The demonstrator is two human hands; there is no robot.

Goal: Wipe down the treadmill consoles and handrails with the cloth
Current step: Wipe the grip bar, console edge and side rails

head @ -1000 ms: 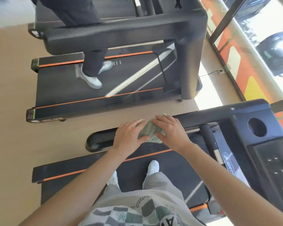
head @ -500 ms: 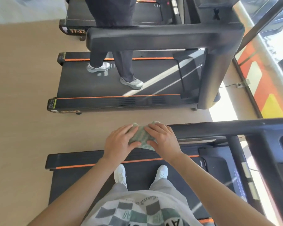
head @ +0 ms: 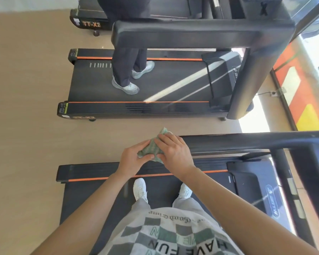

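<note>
Head view: left hand [head: 132, 159], right hand [head: 175, 153] grip cloth [head: 150, 148] at handrail [head: 247, 142] end.

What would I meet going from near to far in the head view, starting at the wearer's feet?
White shoes, orange stripe, cloth, floor, neighbouring treadmill with someone walking on it, treadmill marked TT-X2.

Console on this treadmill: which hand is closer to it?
Right. The right hand holds the cloth at the handrail, on the side toward the console; the left hand holds the cloth's other side, farther from the console.
</note>
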